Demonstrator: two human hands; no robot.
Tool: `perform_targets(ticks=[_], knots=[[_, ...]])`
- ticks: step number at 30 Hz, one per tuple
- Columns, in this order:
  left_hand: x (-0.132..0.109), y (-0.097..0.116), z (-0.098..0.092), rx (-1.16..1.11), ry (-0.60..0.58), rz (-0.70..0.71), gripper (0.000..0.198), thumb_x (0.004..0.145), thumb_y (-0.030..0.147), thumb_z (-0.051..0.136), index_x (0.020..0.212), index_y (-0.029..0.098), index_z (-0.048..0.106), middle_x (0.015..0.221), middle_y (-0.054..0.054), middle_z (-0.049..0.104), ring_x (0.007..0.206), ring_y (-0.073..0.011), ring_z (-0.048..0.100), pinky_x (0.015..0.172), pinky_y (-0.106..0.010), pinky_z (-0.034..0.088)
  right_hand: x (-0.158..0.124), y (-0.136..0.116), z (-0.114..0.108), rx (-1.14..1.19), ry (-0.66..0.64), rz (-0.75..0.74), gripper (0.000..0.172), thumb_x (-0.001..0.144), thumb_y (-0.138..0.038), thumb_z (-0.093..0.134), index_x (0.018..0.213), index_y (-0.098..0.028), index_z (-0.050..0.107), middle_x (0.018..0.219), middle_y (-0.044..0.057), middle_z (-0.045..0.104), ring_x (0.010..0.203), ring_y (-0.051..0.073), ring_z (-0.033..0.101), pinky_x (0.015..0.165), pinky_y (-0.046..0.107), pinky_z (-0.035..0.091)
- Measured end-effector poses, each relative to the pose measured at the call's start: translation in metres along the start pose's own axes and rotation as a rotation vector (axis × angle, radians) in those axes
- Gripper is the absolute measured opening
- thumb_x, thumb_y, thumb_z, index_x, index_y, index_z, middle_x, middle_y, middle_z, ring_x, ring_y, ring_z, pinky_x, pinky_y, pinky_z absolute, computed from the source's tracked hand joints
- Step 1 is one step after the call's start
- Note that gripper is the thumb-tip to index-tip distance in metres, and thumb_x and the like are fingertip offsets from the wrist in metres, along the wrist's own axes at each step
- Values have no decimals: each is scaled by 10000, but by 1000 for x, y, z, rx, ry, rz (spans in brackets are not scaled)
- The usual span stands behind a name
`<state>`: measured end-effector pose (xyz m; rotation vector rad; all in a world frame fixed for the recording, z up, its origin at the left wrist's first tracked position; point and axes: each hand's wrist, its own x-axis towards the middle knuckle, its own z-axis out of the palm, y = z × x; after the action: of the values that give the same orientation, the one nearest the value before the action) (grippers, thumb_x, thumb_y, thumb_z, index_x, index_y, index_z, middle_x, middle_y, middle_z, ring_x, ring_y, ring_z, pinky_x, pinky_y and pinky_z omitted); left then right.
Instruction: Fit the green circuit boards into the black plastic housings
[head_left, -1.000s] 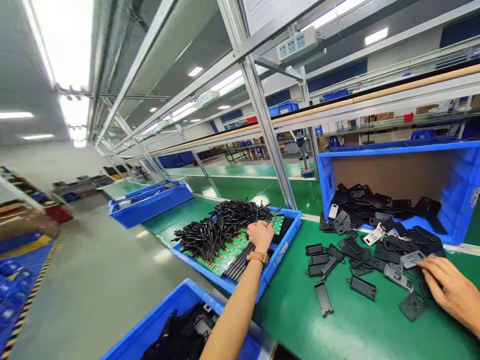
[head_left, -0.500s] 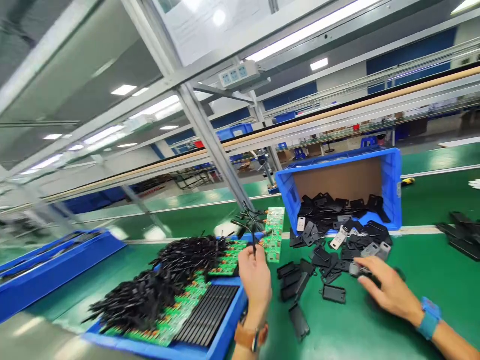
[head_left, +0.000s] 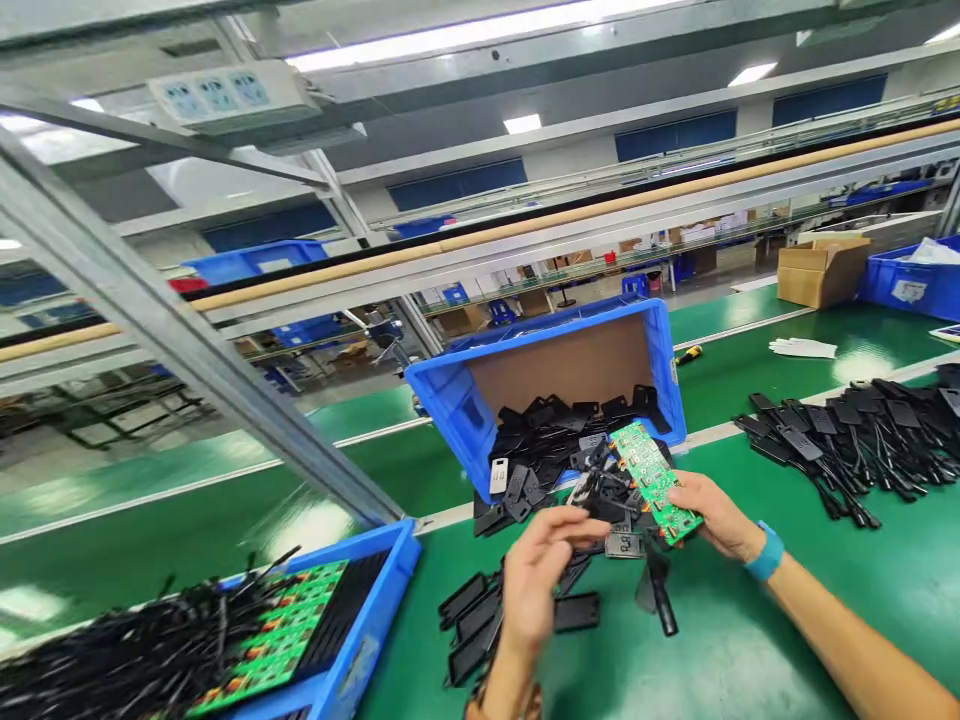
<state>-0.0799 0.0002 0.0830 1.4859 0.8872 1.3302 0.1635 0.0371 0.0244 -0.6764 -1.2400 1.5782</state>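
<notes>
My right hand [head_left: 712, 515] grips a green circuit board panel [head_left: 649, 480] near its lower end, with the thumb on its face. Short black cables [head_left: 660, 595] with plugs hang from the board's far side. To its left is my left hand [head_left: 536, 575], slightly blurred, fingers stretched toward the board and thumb apart, holding nothing that I can see. Black plastic case halves [head_left: 577, 612] lie on the green table around and behind the left hand. More flat black covers [head_left: 555, 425] spill from a tipped blue crate [head_left: 667, 345] behind the board.
At lower left, a blue tray [head_left: 375, 600] holds circuit boards [head_left: 300, 620] with a heap of black cables [head_left: 127, 650]. Finished-looking black cased cables [head_left: 862, 430] are piled at right. A white glove [head_left: 802, 348], a yellow-handled tool [head_left: 688, 355] and a cardboard box [head_left: 821, 272] lie farther back.
The board panel has moved right and is now in my right hand. My left hand has let go of the cables and opened. The view has swung to the right.
</notes>
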Motion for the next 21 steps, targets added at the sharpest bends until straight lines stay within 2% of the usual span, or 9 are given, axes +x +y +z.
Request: perform_targets(ticks=[2, 3, 4, 6, 9, 11, 13, 17, 21], knots=[[16, 8, -19, -17, 196, 139, 332, 825, 481, 633, 968, 185, 684, 979, -111, 744, 958, -283, 674, 844, -396, 535, -4, -9, -11, 1, -139, 78, 411, 747, -485, 722, 925, -115, 705, 748, 49, 682, 536, 122, 557, 464, 217, 434], [23, 7, -23, -11, 247, 159, 345, 837, 492, 620, 973, 183, 686, 1021, -112, 738, 1011, -278, 662, 887, -390, 521, -7, -11, -13, -7, -211, 111, 403, 715, -465, 740, 880, -99, 716, 736, 52, 684, 548, 120, 560, 483, 213, 434], [28, 2, -23, -9, 237, 116, 384, 849, 523, 603, 992, 177, 687, 1053, -120, 734, 1043, -276, 656, 918, -390, 509, -9, -12, -14, -26, -277, 143, 391, 689, -449, 751, 835, -87, 722, 717, 50, 680, 560, 115, 558, 501, 209, 430], [32, -14, -14, -37, 32, -133, 514, 856, 612, 564, 1067, 158, 678, 1064, -151, 734, 1018, -282, 675, 902, -399, 518, -11, -11, -13, -84, -372, 212, 355, 660, -421, 761, 756, -82, 718, 652, 25, 650, 550, 99, 529, 503, 194, 403], [27, -46, 7, -159, -286, -511, 593, 811, 648, 617, 1101, 133, 673, 949, -154, 742, 810, -249, 702, 709, -346, 556, -8, -2, -12, -169, -397, 291, 311, 663, -398, 772, 672, -99, 685, 567, -18, 592, 481, 72, 466, 448, 179, 351], [21, -64, 16, -217, -318, -598, 526, 779, 582, 704, 1050, 132, 680, 863, -111, 727, 668, -190, 667, 600, -293, 544, -4, 6, -15, -197, -349, 312, 323, 678, -407, 782, 653, -110, 659, 544, -28, 580, 447, 70, 460, 415, 177, 342], [17, -78, 19, -239, -240, -613, 465, 741, 522, 769, 987, 138, 678, 807, -73, 706, 599, -154, 633, 549, -267, 538, 0, 12, -20, -228, -275, 319, 359, 716, -458, 773, 688, -125, 641, 540, -34, 581, 420, 74, 471, 392, 179, 357], [17, -94, 14, -262, -2, -551, 447, 708, 487, 808, 954, 139, 670, 786, -52, 693, 630, -157, 648, 569, -265, 557, 8, 24, -29, -302, -67, 272, 484, 781, -630, 686, 772, -155, 594, 538, -41, 584, 412, 88, 525, 395, 183, 401], [19, -101, 11, -307, 97, -509, 456, 687, 500, 817, 944, 155, 667, 797, -34, 696, 647, -150, 653, 613, -272, 571, 15, 36, -30, -375, 141, 204, 594, 820, -769, 524, 681, -193, 485, 467, -39, 539, 391, 100, 529, 360, 184, 351]])
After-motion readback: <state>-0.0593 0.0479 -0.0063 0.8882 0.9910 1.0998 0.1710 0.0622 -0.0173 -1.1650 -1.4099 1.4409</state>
